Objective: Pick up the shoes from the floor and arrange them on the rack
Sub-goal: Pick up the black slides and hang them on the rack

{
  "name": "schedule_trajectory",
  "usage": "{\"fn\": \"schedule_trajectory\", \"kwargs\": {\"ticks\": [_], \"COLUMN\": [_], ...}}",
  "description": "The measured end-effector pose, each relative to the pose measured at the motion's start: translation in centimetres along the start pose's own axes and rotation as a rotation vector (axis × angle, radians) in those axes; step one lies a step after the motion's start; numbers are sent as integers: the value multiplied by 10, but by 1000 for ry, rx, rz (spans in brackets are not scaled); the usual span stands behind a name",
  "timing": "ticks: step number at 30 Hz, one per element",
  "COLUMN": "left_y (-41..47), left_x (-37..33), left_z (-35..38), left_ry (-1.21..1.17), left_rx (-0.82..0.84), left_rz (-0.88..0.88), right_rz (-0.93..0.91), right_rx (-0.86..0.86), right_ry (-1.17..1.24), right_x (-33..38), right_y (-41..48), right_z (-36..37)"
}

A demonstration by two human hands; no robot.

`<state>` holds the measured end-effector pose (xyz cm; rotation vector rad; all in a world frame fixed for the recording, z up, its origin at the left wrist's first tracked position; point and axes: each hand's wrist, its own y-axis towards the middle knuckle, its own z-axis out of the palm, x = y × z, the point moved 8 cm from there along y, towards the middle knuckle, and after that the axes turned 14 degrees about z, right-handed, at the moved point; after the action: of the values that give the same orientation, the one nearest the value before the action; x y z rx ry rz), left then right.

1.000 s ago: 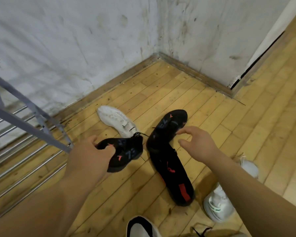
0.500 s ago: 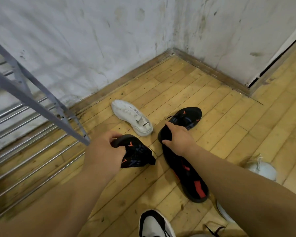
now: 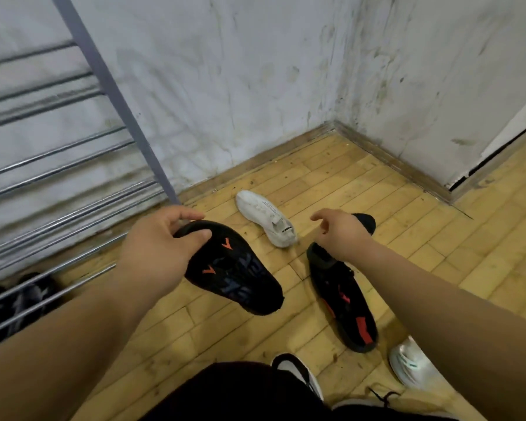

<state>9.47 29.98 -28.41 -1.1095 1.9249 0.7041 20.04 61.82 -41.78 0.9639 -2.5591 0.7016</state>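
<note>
My left hand [image 3: 158, 247] grips the heel end of a black shoe with orange marks [image 3: 234, 268] and holds it off the floor, sole side up, beside the rack [image 3: 116, 95]. My right hand [image 3: 340, 235] hovers with fingers apart over a second black shoe [image 3: 365, 222], which is mostly hidden behind it. A black shoe with red patches [image 3: 343, 296] lies on the wooden floor under my right wrist. A white shoe [image 3: 264, 217] lies near the wall between my hands.
The rack's metal bars [image 3: 58, 174] fill the left side, with dark shoes [image 3: 12, 296] on a low shelf. A white-and-green shoe [image 3: 413, 369] and a black-and-white shoe [image 3: 298, 372] sit near the bottom edge. Walls meet in a corner ahead.
My left hand has raised the black shoe and turned its sole up, closer to the rack. My right hand has opened and lifted off the other black shoe. The view tilted up and left.
</note>
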Motion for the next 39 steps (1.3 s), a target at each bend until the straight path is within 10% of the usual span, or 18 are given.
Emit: {"fn": "schedule_trajectory", "kwargs": {"ticks": [7, 23, 39], "left_y": [-30, 5, -80], "left_x": [15, 80, -74], "left_z": [-27, -13, -217], "left_ry": [30, 43, 16], "left_rx": [-58, -43, -301], "left_rz": [-23, -51, 206], "right_rz": [208, 325, -441], "right_rx": [257, -88, 145], "right_ry": [-201, 23, 230], "right_x": [-44, -55, 213], "right_y": [-3, 41, -223], "right_z": [61, 75, -134]}}
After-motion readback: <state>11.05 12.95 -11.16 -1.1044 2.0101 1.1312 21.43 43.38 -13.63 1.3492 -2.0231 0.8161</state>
